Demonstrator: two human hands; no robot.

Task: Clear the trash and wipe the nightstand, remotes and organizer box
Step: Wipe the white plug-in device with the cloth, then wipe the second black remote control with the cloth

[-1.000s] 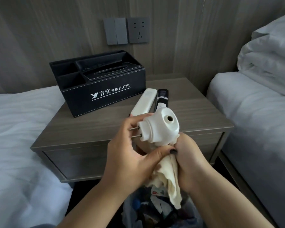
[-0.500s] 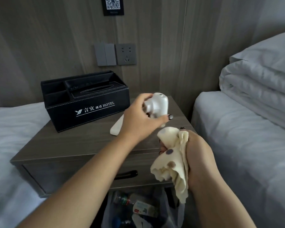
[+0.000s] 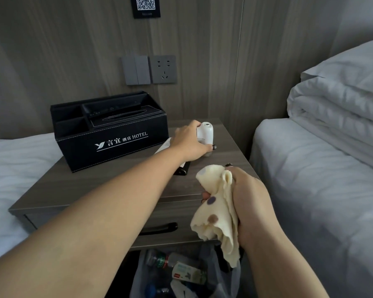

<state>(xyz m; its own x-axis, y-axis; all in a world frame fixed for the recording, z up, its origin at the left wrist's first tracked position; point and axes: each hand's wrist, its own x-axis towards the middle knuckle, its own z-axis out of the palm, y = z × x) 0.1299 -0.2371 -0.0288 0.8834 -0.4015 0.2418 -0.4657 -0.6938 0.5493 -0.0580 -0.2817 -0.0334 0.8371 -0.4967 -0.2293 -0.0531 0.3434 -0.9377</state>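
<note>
Trash sits bagged (image 3: 181, 274) below; her left grip (image 3: 191, 145) curls round the white plug-in device (image 3: 205, 134), the remotes (image 3: 182, 168) under that wrist, organizer box (image 3: 110, 134) just left, right grip (image 3: 249, 201) bunching the cloth (image 3: 215, 209) — wiping looks unfinished.

The room is dim and evenly lit, with a cool grey cast. The folded white duvet (image 3: 340, 108) at the right edge is the brightest area; the grey wood-grain wall panelling (image 3: 52, 50) in the upper left falls darker. Shadows are soft, with a faint one under the black leather organizer box (image 3: 116, 145). There is no glare. Wide-angle distortion bows the wall seams near the frame edges. The near forearm at lower left looks slightly soft.
</note>
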